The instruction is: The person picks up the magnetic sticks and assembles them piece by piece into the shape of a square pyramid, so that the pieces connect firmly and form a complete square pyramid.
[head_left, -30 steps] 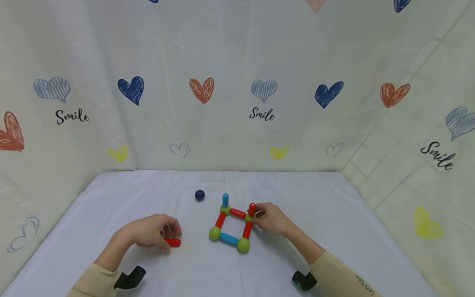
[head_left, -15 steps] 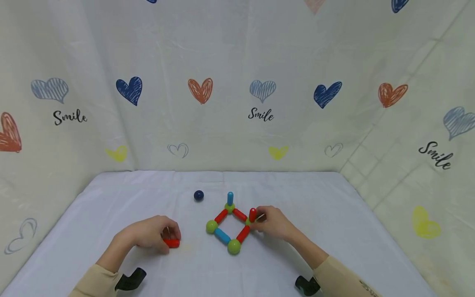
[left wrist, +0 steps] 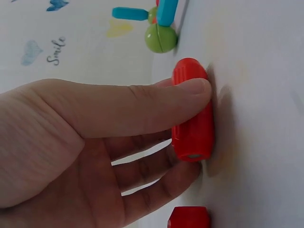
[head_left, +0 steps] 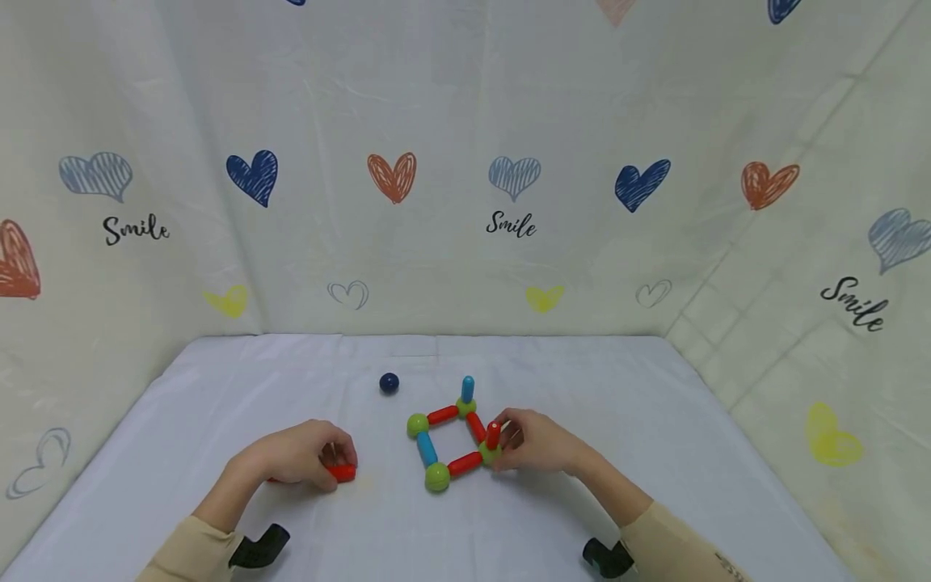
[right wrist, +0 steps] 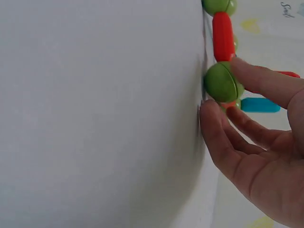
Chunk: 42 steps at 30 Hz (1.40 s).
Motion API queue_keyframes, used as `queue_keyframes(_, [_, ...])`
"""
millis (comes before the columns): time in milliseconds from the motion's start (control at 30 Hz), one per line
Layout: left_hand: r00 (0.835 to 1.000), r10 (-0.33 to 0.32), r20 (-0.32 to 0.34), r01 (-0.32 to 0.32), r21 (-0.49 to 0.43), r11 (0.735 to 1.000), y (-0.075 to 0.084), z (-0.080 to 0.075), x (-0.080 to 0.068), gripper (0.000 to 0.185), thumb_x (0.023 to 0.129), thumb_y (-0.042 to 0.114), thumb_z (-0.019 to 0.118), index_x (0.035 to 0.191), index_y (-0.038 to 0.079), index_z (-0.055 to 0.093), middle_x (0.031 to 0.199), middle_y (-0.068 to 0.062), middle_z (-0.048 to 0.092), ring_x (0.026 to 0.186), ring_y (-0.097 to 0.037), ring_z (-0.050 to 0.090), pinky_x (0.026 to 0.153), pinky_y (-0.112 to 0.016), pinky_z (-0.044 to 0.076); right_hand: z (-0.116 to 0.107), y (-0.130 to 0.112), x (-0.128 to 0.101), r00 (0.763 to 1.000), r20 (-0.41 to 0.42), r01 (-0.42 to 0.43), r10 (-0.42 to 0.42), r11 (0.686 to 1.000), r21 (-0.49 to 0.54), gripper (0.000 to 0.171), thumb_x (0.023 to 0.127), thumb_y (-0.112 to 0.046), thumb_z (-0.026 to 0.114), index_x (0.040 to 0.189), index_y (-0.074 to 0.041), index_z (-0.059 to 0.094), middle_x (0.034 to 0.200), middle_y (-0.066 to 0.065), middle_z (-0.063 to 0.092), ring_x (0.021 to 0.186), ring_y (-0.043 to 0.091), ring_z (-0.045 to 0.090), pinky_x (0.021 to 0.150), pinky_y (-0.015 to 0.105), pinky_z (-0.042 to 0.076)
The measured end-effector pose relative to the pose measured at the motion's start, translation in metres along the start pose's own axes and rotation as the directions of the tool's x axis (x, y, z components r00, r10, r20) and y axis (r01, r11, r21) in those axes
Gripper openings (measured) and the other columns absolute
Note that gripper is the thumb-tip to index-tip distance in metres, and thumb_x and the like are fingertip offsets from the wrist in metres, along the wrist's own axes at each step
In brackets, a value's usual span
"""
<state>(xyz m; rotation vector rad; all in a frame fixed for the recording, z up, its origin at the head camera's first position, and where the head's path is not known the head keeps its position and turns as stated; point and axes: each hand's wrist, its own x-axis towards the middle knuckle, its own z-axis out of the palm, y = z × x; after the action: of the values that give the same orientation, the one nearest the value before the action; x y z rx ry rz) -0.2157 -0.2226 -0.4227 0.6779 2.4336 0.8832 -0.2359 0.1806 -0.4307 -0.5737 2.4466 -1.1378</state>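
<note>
Left hand (head_left: 301,457) pins a red rod (left wrist: 192,114) flat on the worktop (head_left: 655,420); right hand (head_left: 534,443) pinches the green ball (right wrist: 221,81) (right corner of the rod-and-ball square (head_left: 449,436), centre)

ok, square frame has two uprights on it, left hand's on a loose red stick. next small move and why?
Probably lift the red stick under the left hand and bring it to an open green ball. The thumb already presses it against the cloth, the right hand steadies the frame's near-right corner, and only two corners carry uprights: blue and red.
</note>
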Motion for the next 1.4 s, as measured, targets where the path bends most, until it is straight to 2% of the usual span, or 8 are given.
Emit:
queue_keyframes(100, [1.000,0.014,-0.023,-0.014,0.006,1.000,-0.002,0.000,0.003,0.028,0.081,0.003,0.083,0.101,0.019,0.072,0.092,0.001,0.062,0.087,-0.023,0.057,0.076,-0.038,0.049,-0.009,-0.001,0.003,1.000,0.016,-0.027,0.027,0.998,0.048,0.041,0.088,-0.005,0.076,0.126,-0.002,0.059,0.102,0.007,0.065,0.089,0.021,0.064,0.077,0.036,0.057])
queue_keyframes(233, [0.997,0.043,-0.059,-0.043,0.014,0.999,-0.006,0.001,0.008,0.028,0.083,0.006,0.083,0.104,0.020,0.072,0.093,0.003,0.063,0.088,-0.022,0.057,0.076,-0.036,0.049,-0.015,0.000,0.013,0.997,-0.014,-0.069,0.071,0.991,0.112,0.041,0.096,-0.009,0.069,0.134,0.000,0.057,0.109,0.010,0.065,0.090,0.022,0.066,0.081,0.038,0.059])
queue_keyframes(367, [0.994,0.065,-0.087,-0.064,0.013,0.998,-0.007,0.002,0.013,0.026,0.085,0.009,0.082,0.104,0.023,0.071,0.094,0.005,0.063,0.089,-0.021,0.058,0.077,-0.035,0.051,-0.011,0.004,0.027,0.992,-0.041,-0.108,0.115,0.984,0.142,0.043,0.098,-0.019,0.070,0.137,-0.005,0.058,0.110,0.008,0.066,0.090,0.021,0.067,0.083,0.038,0.059])
queue_keyframes(567, [0.984,0.083,-0.159,-0.084,0.002,0.996,-0.003,0.005,0.021,0.027,0.087,0.009,0.081,0.108,0.022,0.070,0.097,0.005,0.064,0.093,-0.020,0.059,0.080,-0.033,0.055,-0.002,0.001,0.042,0.985,-0.071,-0.148,0.159,0.979,0.137,0.053,0.094,-0.025,0.076,0.141,-0.008,0.057,0.109,0.005,0.067,0.095,0.021,0.065,0.083,0.036,0.059])
queue_keyframes(867, [0.957,0.146,-0.252,-0.152,-0.006,0.988,-0.004,0.011,0.036,0.030,0.087,0.008,0.081,0.113,0.017,0.069,0.101,0.006,0.066,0.097,-0.018,0.061,0.086,-0.032,0.054,0.006,-0.003,0.049,0.983,-0.097,-0.145,0.158,0.981,0.129,0.060,0.093,-0.015,0.076,0.148,-0.011,0.053,0.103,0.004,0.067,0.094,0.021,0.063,0.081,0.037,0.057])
queue_keyframes(1100, [0.933,0.127,-0.336,-0.159,-0.071,0.985,-0.002,0.018,0.047,0.030,0.088,0.006,0.080,0.113,0.018,0.067,0.102,0.006,0.067,0.098,-0.017,0.063,0.088,-0.033,0.055,0.007,-0.005,0.046,0.978,-0.114,-0.163,0.174,0.982,0.100,0.057,0.092,-0.014,0.077,0.145,-0.009,0.056,0.103,0.006,0.065,0.096,0.023,0.061,0.079,0.038,0.057])
queue_keyframes(1267, [0.911,0.107,-0.397,-0.164,-0.111,0.980,0.002,0.020,0.055,0.030,0.089,0.006,0.080,0.113,0.016,0.067,0.103,0.005,0.067,0.099,-0.017,0.063,0.090,-0.037,0.055,0.008,-0.008,0.041,0.972,-0.136,-0.181,0.192,0.979,0.089,0.055,0.090,-0.014,0.079,0.140,-0.009,0.058,0.101,0.006,0.065,0.092,0.023,0.062,0.077,0.037,0.057])
queue_keyframes(1400, [0.900,0.089,-0.428,-0.160,-0.132,0.978,0.007,0.021,0.060,0.031,0.089,0.007,0.081,0.115,0.015,0.066,0.104,0.004,0.067,0.100,-0.018,0.063,0.090,-0.035,0.055,0.011,-0.010,0.037,0.967,-0.160,-0.186,0.199,0.978,0.092,0.052,0.089,-0.013,0.080,0.136,-0.007,0.058,0.099,0.007,0.064,0.088,0.022,0.063,0.075,0.036,0.059])
